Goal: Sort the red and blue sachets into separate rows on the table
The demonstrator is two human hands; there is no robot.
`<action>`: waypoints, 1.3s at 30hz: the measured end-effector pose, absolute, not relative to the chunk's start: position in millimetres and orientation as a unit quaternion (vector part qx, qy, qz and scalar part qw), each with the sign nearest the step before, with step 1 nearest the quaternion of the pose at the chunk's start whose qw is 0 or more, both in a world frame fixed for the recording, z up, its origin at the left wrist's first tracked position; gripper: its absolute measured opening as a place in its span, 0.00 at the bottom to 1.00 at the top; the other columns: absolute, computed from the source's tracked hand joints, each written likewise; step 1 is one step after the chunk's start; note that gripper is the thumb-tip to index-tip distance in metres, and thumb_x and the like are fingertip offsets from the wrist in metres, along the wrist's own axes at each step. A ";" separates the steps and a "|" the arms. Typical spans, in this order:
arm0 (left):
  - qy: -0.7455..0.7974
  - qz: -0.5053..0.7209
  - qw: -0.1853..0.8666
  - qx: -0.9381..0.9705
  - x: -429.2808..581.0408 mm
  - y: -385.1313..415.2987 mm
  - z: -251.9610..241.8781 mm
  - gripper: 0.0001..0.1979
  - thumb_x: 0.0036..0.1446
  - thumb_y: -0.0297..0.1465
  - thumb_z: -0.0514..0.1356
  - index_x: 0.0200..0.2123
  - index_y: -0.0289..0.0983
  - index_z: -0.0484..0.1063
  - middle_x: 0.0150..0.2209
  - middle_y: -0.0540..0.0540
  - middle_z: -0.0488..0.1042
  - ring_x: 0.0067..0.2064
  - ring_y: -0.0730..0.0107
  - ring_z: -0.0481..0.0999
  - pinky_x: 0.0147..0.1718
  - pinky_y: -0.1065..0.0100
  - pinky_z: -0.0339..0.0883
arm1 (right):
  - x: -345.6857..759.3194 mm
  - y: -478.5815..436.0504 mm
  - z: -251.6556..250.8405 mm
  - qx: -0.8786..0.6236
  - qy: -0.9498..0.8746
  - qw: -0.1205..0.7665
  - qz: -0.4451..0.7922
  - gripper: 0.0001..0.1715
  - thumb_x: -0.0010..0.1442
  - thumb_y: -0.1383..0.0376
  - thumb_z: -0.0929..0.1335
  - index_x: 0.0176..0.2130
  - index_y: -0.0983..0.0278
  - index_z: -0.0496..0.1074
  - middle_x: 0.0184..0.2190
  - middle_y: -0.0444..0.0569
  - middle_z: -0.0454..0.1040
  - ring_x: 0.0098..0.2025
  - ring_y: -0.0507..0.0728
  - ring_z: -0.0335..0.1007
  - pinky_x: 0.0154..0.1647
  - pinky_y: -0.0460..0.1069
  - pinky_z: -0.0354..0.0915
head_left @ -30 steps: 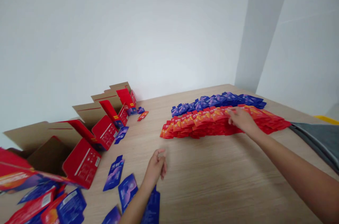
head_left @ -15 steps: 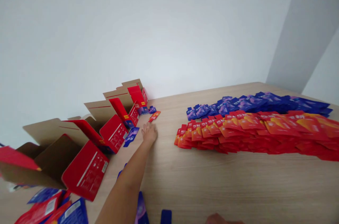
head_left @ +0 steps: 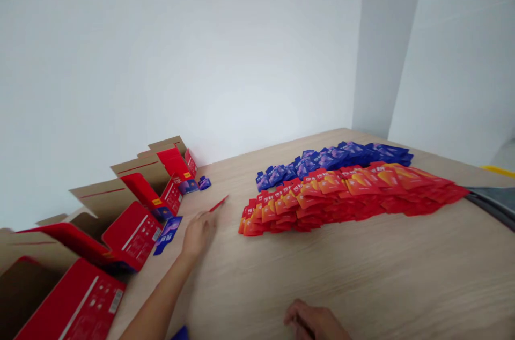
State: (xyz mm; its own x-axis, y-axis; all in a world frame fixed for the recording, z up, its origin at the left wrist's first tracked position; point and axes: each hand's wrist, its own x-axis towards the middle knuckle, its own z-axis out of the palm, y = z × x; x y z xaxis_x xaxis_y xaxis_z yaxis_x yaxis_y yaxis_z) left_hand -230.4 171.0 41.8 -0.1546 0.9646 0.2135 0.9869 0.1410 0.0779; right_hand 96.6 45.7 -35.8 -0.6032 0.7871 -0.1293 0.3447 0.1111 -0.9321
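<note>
My left hand (head_left: 197,234) reaches out over the table and pinches a thin red-orange packet (head_left: 219,204), seen nearly edge-on. Beside that hand, on its left, a blue-purple packet (head_left: 168,234) lies in front of the open red boxes. Another small blue packet (head_left: 205,183) rests farther off by the last box. My right hand (head_left: 316,323) is low at the bottom edge with its fingers curled. A dark patch shows between those fingers, and whether it is an object or shadow I cannot make out.
Several open red cardboard boxes (head_left: 139,235) stand in a row along the left. Overlapping red-orange packets (head_left: 346,190) form a long pile on the right, with a row of blue packets (head_left: 322,160) behind it. A dark-edged object (head_left: 493,203) sits at the far right.
My left hand has taken hold of the red-orange packet that lay on the table and lifts it. The view has turned right, and more of my right hand has come into sight.
</note>
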 end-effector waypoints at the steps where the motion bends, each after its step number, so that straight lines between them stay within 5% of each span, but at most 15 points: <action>1: -0.730 -0.157 0.056 -0.663 -225.0 150.8 51.6 0.19 0.56 0.26 0.45 0.46 0.37 0.71 0.49 0.44 0.71 0.52 0.67 0.67 0.54 0.67 0.58 | 94.8 45.7 -32.1 -0.387 -0.698 0.227 0.558 0.14 0.56 0.56 0.62 0.35 0.63 0.68 0.20 0.43 0.69 0.22 0.50 0.66 0.23 0.43 0.59; 5: -0.658 -0.342 -0.002 -0.670 -182.1 66.6 99.3 0.14 0.56 0.35 0.50 0.34 0.40 0.75 0.38 0.45 0.75 0.42 0.63 0.73 0.44 0.65 0.67 | 92.7 41.4 -12.0 -0.367 -0.548 0.328 0.676 0.25 0.54 0.45 0.62 0.35 0.65 0.64 0.27 0.47 0.69 0.23 0.50 0.66 0.16 0.41 0.57; 9: -0.554 -0.365 -0.142 -0.734 -115.6 -5.8 140.1 0.11 0.55 0.35 0.54 0.31 0.44 0.77 0.34 0.46 0.76 0.38 0.64 0.74 0.37 0.66 0.69 | 103.9 28.5 16.5 -0.225 -0.371 0.299 0.850 0.36 0.49 0.38 0.62 0.43 0.64 0.65 0.37 0.52 0.71 0.35 0.56 0.71 0.25 0.45 0.66; 13: -0.464 -0.363 -0.252 -0.768 -74.9 -42.6 153.3 0.10 0.55 0.33 0.55 0.32 0.46 0.78 0.32 0.44 0.76 0.36 0.64 0.75 0.34 0.66 0.69 | 126.2 2.0 44.3 -0.119 -0.345 0.150 0.919 0.30 0.53 0.46 0.64 0.37 0.70 0.71 0.26 0.49 0.72 0.23 0.45 0.67 0.20 0.36 0.58; 16: -0.477 -0.441 -0.259 -0.715 -59.6 -41.3 141.9 0.06 0.53 0.34 0.58 0.30 0.44 0.76 0.33 0.44 0.75 0.39 0.64 0.74 0.38 0.66 0.69 | 142.7 -10.6 60.1 -0.140 -0.354 0.188 0.905 0.21 0.47 0.55 0.71 0.30 0.71 0.71 0.17 0.41 0.66 0.13 0.41 0.54 0.13 0.36 0.48; 20: -0.511 -0.593 -0.322 -0.532 -19.4 -20.2 105.5 0.22 0.46 0.41 0.63 0.44 0.41 0.65 0.44 0.42 0.70 0.47 0.63 0.71 0.43 0.65 0.68 | 162.2 0.5 73.5 -0.278 -0.384 0.353 0.806 0.23 0.47 0.50 0.71 0.31 0.66 0.64 0.14 0.34 0.58 0.10 0.41 0.41 0.10 0.38 0.38; 22: -0.506 -0.554 -0.451 -0.484 10.3 -10.1 87.7 0.26 0.46 0.47 0.61 0.43 0.37 0.63 0.39 0.41 0.72 0.37 0.65 0.75 0.32 0.67 0.70 | 171.3 11.0 75.5 -0.357 -0.438 0.427 0.707 0.25 0.48 0.46 0.68 0.32 0.64 0.62 0.14 0.33 0.57 0.11 0.42 0.41 0.10 0.39 0.39; 25: -0.466 -0.425 -0.625 -0.460 50.4 0.6 72.1 0.28 0.47 0.53 0.55 0.39 0.34 0.63 0.20 0.50 0.70 0.16 0.74 0.67 0.13 0.75 0.57 | 183.4 19.9 73.3 -0.415 -0.565 0.484 0.525 0.22 0.55 0.46 0.62 0.31 0.63 0.62 0.19 0.40 0.64 0.17 0.47 0.57 0.17 0.42 0.55; 28: -0.446 -0.416 -0.656 -0.445 75.7 8.9 67.9 0.24 0.48 0.50 0.56 0.38 0.35 0.62 0.12 0.56 0.64 0.10 0.81 0.56 0.09 0.79 0.45 | 193.1 20.3 67.9 -0.447 -0.640 0.487 0.392 0.20 0.60 0.51 0.57 0.32 0.63 0.64 0.26 0.47 0.70 0.28 0.53 0.66 0.30 0.47 0.62; 33: -0.432 -0.434 -0.656 -0.442 98.3 21.7 65.8 0.22 0.44 0.51 0.59 0.26 0.37 0.61 0.06 0.62 0.52 0.07 0.83 0.47 0.07 0.78 0.41 | 216.7 38.8 65.3 -0.469 -0.644 0.482 0.366 0.19 0.60 0.52 0.57 0.33 0.64 0.64 0.27 0.48 0.71 0.29 0.54 0.67 0.30 0.47 0.62; 39: -0.492 -0.406 -0.627 -0.448 52.4 15.8 63.2 0.29 0.43 0.59 0.51 0.18 0.38 0.60 0.07 0.54 0.60 0.09 0.78 0.57 0.09 0.76 0.49 | 294.4 131.4 92.3 -0.660 -0.583 0.444 0.162 0.20 0.59 0.56 0.58 0.20 0.62 0.57 0.14 0.41 0.61 0.19 0.51 0.59 0.23 0.45 0.54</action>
